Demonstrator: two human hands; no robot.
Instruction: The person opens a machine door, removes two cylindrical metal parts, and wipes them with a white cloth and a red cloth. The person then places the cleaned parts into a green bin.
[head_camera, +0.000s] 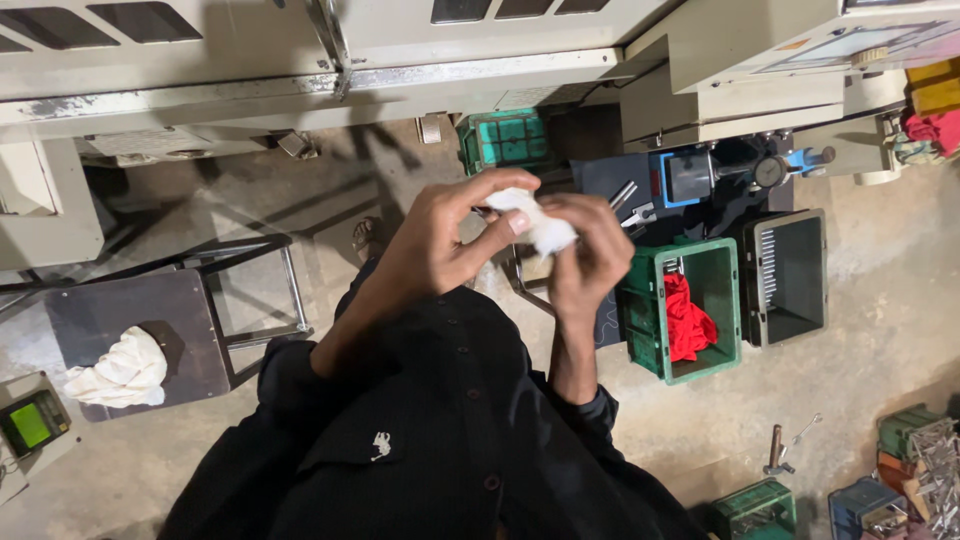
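Two hands, one white cloth wad (538, 222). Left hand (440, 245) and right hand (592, 255) both pinch it, wad between the fingertips at frame centre. One green crate (728, 330) with one red rag (688, 322) at 3 o'clock; one stool (130, 320) with a second white cloth (120, 372) at 9 o'clock.

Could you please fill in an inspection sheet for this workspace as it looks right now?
Surface: dusty concrete floor, stained.
Job's things: small white crumpled cloth, pinched between both hands at chest height.
Clutter: green plastic crate holding a red rag; open grey metal box; white bundled cloth on a dark stool.
Hands: left hand and right hand both grip the cloth.
Cables: nothing seen.
Surroundings: beige machine housing above; more crates at lower right.
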